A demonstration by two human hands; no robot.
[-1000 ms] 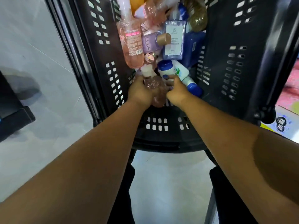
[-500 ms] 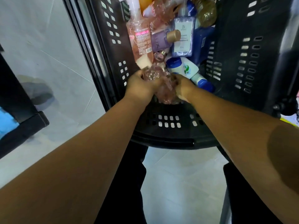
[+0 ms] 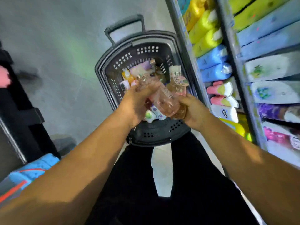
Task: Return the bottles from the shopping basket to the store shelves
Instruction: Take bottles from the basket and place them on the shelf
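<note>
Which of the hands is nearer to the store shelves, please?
Right. The right hand sits beside the store shelves, gripping a pink bottle; the left hand grips another over the shopping basket, farther from them.

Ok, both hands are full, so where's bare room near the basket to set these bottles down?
Bare floor lies between the basket and the black fixture at far left, and beyond the basket's handle. Crowded: the basket is heaped with bottles, and the shelves on the right are packed tight.
</note>
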